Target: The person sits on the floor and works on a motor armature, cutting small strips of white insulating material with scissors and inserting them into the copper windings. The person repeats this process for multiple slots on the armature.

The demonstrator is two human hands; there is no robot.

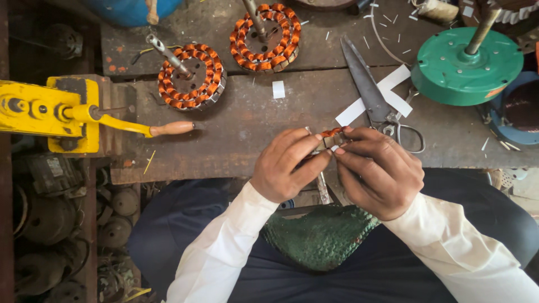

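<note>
My left hand (286, 165) and my right hand (377, 171) meet above the near edge of the wooden worktop (236, 120), fingertips pressed together around a small copper coil (331, 134) with a thin metal strip running down from it; both hands pinch it, thumbs and forefingers closed on the piece. Just beyond my right hand lie big grey scissors (370, 98), blades pointing away from me, resting across two crossed white paper strips (373, 95). A small white paper square (278, 89) sits alone near the middle of the worktop, and little white paper slivers are scattered at the far right. Two round motor cores wound with orange copper wire stand farther off, one (191, 76) to the left with a shaft tilted, the other (265, 38) behind it. To the far right is a green round motor housing (466, 67) with a shaft standing up and a small orange label at its rim. At the left edge a yellow winding machine (48, 112) sticks out a crank with a wooden handle (171, 128). A green knobbly cushion (320, 235) lies on my lap, between my white sleeves.
</note>
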